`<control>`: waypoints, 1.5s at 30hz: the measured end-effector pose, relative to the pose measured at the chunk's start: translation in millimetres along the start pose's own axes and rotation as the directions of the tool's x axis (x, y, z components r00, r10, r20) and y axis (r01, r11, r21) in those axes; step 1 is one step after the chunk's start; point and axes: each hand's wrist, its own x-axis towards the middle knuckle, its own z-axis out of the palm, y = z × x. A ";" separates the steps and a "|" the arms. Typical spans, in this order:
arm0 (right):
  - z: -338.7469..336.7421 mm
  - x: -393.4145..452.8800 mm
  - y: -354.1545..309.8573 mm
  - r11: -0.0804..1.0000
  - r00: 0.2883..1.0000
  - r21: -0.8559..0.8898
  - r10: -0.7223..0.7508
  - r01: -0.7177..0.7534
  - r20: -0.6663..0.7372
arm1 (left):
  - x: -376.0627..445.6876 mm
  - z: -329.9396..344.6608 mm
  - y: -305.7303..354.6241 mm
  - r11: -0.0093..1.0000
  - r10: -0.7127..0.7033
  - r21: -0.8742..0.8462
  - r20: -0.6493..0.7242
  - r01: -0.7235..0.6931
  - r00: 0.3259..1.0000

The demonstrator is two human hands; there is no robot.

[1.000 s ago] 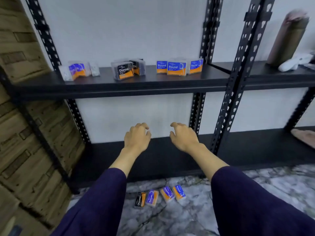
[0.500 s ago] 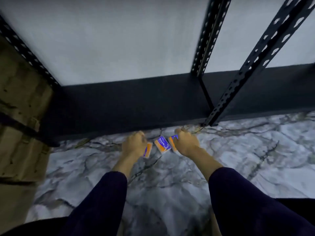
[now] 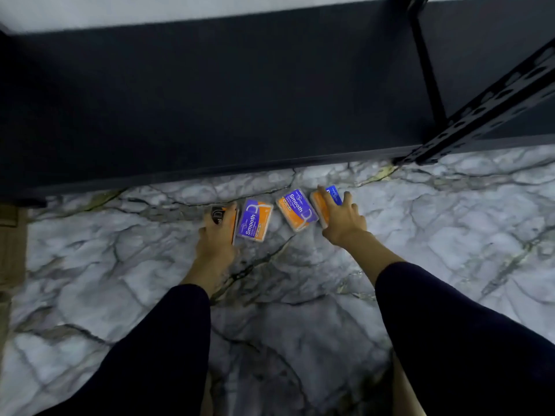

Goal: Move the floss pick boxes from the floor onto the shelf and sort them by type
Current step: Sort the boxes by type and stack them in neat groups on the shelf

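Several floss pick boxes lie in a row on the marble floor (image 3: 300,295) in front of the black bottom shelf (image 3: 210,100). My left hand (image 3: 216,235) grips the leftmost one, a black and orange box (image 3: 218,214). Beside it lie two purple and orange "Smooth" boxes (image 3: 254,219) (image 3: 296,209), untouched. My right hand (image 3: 342,219) has its fingers curled over the rightmost box, blue and orange (image 3: 326,202), which it partly hides.
A perforated black shelf upright (image 3: 486,100) meets the floor at the right. Wood-patterned cardboard (image 3: 12,244) stands at the left edge. The white wall (image 3: 180,7) shows behind the shelf.
My view dropped from the upper shelf to the floor. Both hands came down from mid-air onto the end boxes of the row and now hold them.
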 end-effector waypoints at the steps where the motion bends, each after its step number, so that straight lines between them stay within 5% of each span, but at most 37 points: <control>1: 4.1 3.7 -0.6 1.000 1.000 0.018 0.008 -0.008 0.006 | 2.5 1.9 -1.8 1.000 0.003 0.004 -0.018 -0.002 1.000; 11: -14.2 -21.0 -13.0 0.998 0.994 0.056 0.016 -0.010 -0.108 | -25.9 -15.9 12.7 0.995 -0.035 -0.101 -0.119 0.023 0.992; 20: -147.9 -122.2 -50.7 0.943 0.898 0.181 -0.189 0.279 -0.396 | -116.1 -138.4 68.1 0.973 0.148 -0.108 -0.381 -0.203 0.913; 30: -291.2 -284.5 -76.2 0.884 0.579 -0.047 -0.343 0.464 -0.739 | -269.1 -274.7 129.8 0.855 0.389 0.071 -0.744 -0.514 0.543; 40: -404.8 -362.7 -84.3 0.885 0.293 -0.154 -0.303 0.439 -0.907 | -353.0 -397.6 167.9 0.765 0.377 0.232 -0.918 -0.601 0.125; 45: -452.3 -360.4 -86.8 0.901 0.182 -0.194 -0.281 0.387 -0.942 | -345.3 -454.3 177.5 0.784 0.334 0.232 -0.939 -0.576 0.076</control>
